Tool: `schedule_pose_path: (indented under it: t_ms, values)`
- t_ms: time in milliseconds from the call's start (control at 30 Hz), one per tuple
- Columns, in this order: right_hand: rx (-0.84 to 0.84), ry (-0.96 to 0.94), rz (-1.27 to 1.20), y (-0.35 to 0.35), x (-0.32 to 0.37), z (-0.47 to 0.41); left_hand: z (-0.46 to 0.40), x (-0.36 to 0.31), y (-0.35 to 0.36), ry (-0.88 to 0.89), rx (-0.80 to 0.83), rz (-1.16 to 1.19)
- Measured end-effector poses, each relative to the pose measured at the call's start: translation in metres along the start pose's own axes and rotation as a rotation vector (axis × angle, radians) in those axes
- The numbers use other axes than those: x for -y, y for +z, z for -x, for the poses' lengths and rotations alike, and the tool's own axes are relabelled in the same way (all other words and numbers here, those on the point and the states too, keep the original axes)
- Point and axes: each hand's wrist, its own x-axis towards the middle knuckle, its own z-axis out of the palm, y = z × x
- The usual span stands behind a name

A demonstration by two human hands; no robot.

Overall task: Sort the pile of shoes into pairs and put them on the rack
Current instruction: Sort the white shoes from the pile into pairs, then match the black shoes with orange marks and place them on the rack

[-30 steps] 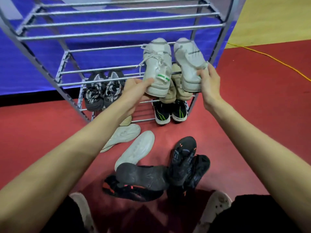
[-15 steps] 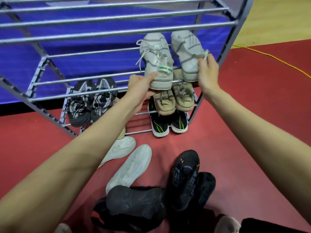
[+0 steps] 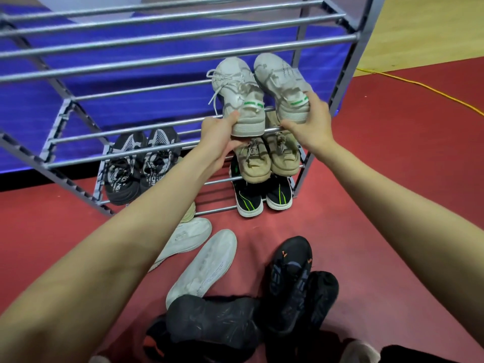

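Head view: the left hand [image 3: 220,134] grips the heel of the left white sneaker [image 3: 239,96], its fingers [image 3: 231,117] clamped on the heel, while the right hand [image 3: 310,124] holds the heel of the right white sneaker [image 3: 281,82], thumb and fingers wrapped round it. A second ago both shoes were held in front of the rack [image 3: 183,35]; now they lie side by side, toes inward, on the bars of a middle shelf near its right end, above the beige pair [image 3: 267,161] and the black-and-green pair [image 3: 262,197]. The right shoe, turned on its side a moment ago, now sits upright with its green tab facing out. This pair looks all but placed; letting go seems the only step left. On the red floor [image 3: 392,179] white shoes [image 3: 201,263] and black shoes [image 3: 290,279] lie unsorted, with a black-and-white pair [image 3: 141,166] on a lower shelf.
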Motion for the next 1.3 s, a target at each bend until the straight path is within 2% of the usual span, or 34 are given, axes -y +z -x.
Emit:
schedule_pose_path:
  t_ms: [200,367,633,700,800,867,933,1033,1100,1200,1300]
  values:
    - [-0.019,-0.105,-0.015,-0.004,-0.005,0.003,-0.005,-0.004,0.013,0.007,0.016,-0.018]
    - [-0.007,-0.11,0.046,-0.005,-0.009,0.001,-0.007,0.001,0.022,-0.017,0.05,-0.032]
    - [-0.066,-0.088,0.105,-0.002,-0.007,0.036,-0.006,0.007,0.016,-0.043,0.02,-0.264]
    - [-0.088,-0.092,0.093,0.001,-0.008,0.059,0.003,0.013,0.01,0.054,-0.023,-0.375]
    - [-0.092,-0.1,0.105,0.008,-0.013,0.096,0.029,0.034,-0.013,0.33,-0.081,-0.565]
    - [-0.013,-0.077,0.146,0.017,-0.021,0.122,0.048,0.056,-0.033,0.41,-0.036,-0.709]
    - [0.132,-0.019,0.179,0.029,-0.03,0.151,0.066,0.081,-0.057,0.367,0.073,-0.874]
    - [0.411,0.066,0.248,0.048,-0.048,0.198,0.091,0.121,-0.098,0.215,0.182,-1.132]
    - [0.611,0.112,0.313,0.061,-0.059,0.232,0.109,0.15,-0.126,0.057,0.224,-1.209]
    - [0.862,0.049,0.445,0.079,-0.07,0.279,0.134,0.191,-0.16,-0.17,0.441,-1.389]
    - [1.059,-0.04,0.565,0.102,-0.076,0.317,0.148,0.225,-0.188,-0.199,0.619,-1.644]
